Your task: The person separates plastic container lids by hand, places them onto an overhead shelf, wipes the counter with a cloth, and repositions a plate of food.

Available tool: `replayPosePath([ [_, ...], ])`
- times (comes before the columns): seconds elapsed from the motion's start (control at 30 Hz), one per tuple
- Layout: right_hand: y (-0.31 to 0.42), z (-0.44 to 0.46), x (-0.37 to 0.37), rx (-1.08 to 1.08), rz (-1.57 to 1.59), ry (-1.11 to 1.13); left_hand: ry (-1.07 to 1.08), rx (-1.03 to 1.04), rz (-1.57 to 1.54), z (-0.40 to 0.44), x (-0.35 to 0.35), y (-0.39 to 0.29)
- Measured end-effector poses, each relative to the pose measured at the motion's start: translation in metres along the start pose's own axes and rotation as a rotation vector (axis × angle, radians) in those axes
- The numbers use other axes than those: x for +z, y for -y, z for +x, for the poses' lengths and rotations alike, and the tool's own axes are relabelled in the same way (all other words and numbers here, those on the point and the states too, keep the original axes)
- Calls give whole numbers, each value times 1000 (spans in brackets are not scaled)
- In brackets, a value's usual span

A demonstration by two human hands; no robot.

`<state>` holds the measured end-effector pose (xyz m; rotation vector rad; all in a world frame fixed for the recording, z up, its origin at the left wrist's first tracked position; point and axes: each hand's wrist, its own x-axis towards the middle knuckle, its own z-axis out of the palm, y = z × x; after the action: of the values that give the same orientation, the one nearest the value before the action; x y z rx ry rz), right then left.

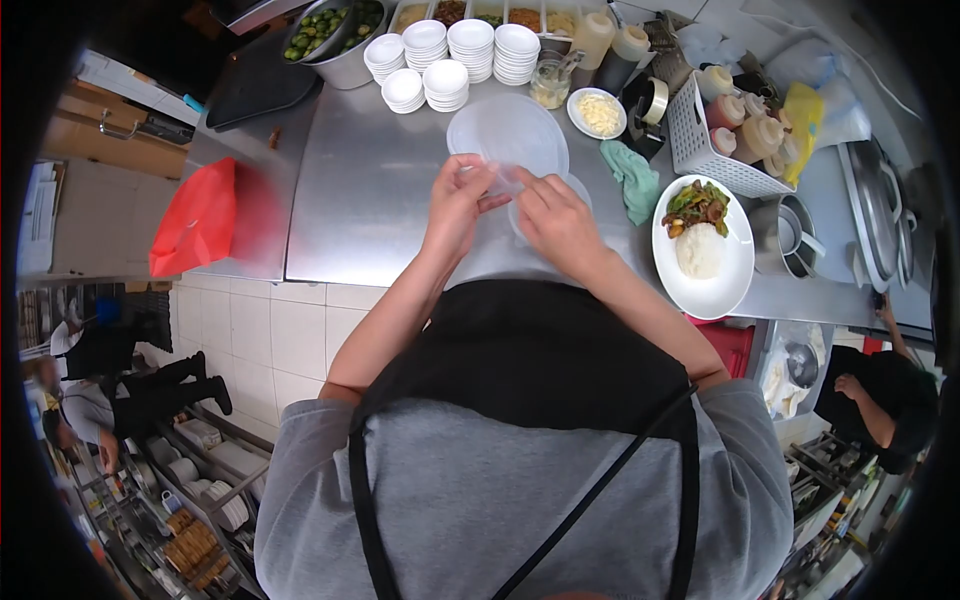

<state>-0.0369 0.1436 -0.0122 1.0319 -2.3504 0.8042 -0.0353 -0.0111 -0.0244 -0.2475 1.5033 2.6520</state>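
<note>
My left hand (pixel 458 208) and my right hand (pixel 558 222) are close together over the steel counter, fingers pinched on a thin, clear plastic piece (pixel 508 178). It looks like soft film or a small bag, but its exact kind is unclear. Just beyond the hands lies a round translucent lid-like disc (pixel 520 125). A second, smaller translucent disc (pixel 578 200) is partly hidden under my right hand. To the right stands a white oval plate (pixel 735 265) bearing rice (pixel 699 250) and a stir-fry with green peppers (pixel 698 207).
Stacked white dishes (pixel 447 75), a pot of green limes (pixel 345 70) and sauce bottles (pixel 592 40) line the back. A green cloth (pixel 630 180), white basket (pixel 725 165) and metal pot (pixel 785 235) sit rightward. Left is a red bag (pixel 195 220). People stand at both sides.
</note>
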Motion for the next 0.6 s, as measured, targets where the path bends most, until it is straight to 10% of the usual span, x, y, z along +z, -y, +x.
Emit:
replayPosePath([
  [0.33, -30, -26, -1, 19, -22, 211, 44, -175, 211, 24, -1, 33],
  [0.5, -90, -51, -1, 555, -55, -147, 63, -279, 295, 24, -7, 46],
  [0.6, -126, -85, 22, 929, 281, 141, 59, -300, 412, 32, -21, 70],
])
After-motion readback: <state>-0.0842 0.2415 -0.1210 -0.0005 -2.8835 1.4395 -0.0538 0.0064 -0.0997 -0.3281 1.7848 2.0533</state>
